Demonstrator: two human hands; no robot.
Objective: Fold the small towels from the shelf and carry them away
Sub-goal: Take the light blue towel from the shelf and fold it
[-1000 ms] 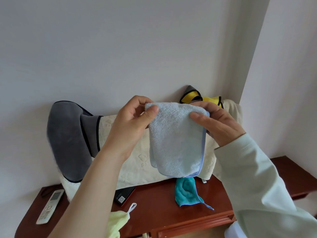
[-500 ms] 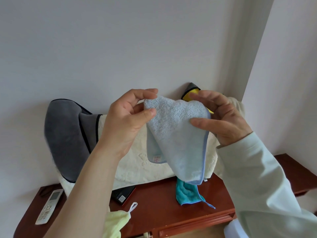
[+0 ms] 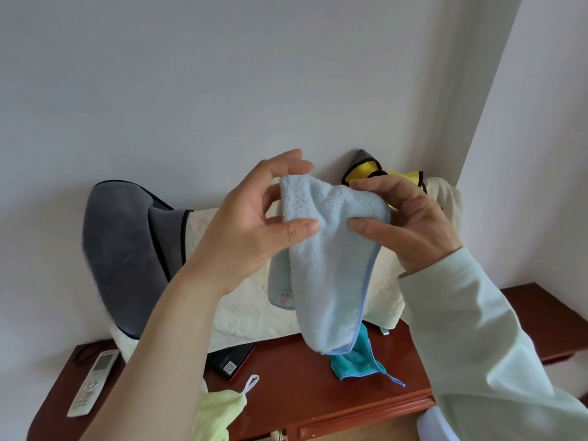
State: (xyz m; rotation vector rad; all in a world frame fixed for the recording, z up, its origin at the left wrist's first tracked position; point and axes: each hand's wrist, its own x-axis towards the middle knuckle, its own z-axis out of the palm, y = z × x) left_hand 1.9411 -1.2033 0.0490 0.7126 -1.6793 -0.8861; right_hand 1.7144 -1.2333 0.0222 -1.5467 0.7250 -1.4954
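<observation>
I hold a small light blue towel (image 3: pixel 331 268) up in front of me, folded over and hanging down. My left hand (image 3: pixel 254 224) pinches its upper left part between thumb and fingers. My right hand (image 3: pixel 404 224) pinches its upper right corner. A back layer with a small label hangs lower left. Below it, a teal towel (image 3: pixel 356 361) lies crumpled on the red-brown wooden shelf (image 3: pixel 292 383). A pale yellow towel (image 3: pixel 216 415) with a white loop hangs over the shelf's front edge. A yellow cloth (image 3: pixel 362 171) with dark trim sits on top at the back.
A large cream pillow (image 3: pixel 241 310) leans against the wall, with a grey cloth (image 3: pixel 121 249) draped over its left end. A white remote control (image 3: pixel 94 381) lies on the shelf's left, a dark flat device (image 3: pixel 230 361) beside it. A wall corner stands at the right.
The towel's neat fold has loosened: its top has bunched, a back layer with a label has dropped into view at the lower left. Both hands have shifted their hold along the top edge.
</observation>
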